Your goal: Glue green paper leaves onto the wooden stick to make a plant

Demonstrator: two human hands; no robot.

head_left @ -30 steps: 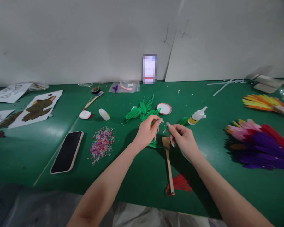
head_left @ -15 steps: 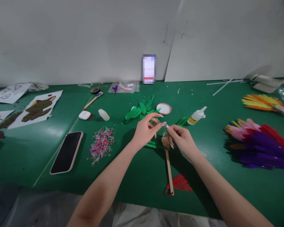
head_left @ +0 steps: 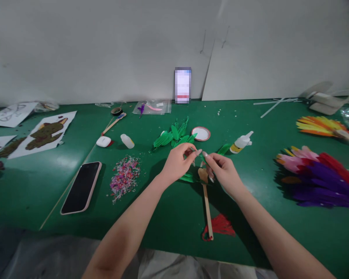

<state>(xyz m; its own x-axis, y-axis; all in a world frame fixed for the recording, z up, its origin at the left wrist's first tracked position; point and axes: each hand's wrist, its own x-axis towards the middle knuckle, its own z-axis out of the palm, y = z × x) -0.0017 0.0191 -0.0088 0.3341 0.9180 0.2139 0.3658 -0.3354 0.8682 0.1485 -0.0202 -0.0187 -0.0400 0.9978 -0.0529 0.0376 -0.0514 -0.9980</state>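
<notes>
My left hand [head_left: 177, 162] is closed in a pinch over the middle of the table, a thin dark strand showing at its fingertips. Just to its right, my right hand [head_left: 225, 170] pinches a small green leaf-like piece [head_left: 204, 156]. The fingers hide most of what is between them. Under the hands lies a wooden stick [head_left: 207, 209] with a wider rounded head and a red tassel [head_left: 222, 225] at its near end. Green leaf-shaped pieces [head_left: 188, 178] lie beside that head. A bunch of green leaf shapes [head_left: 174, 135] rests beyond my left hand.
A white glue bottle [head_left: 241, 143] stands right of a round white lid [head_left: 201, 133]. Left are a phone [head_left: 81, 188], colourful scraps [head_left: 125, 176] and a small white bottle [head_left: 127, 141]. Purple, red and pink petal shapes [head_left: 322, 182] lie right. Another phone [head_left: 183, 86] leans on the wall.
My left index finger, stretched out before, has curled down towards the thumb. My right hand has stayed nearly in place, still pinching the green piece.
</notes>
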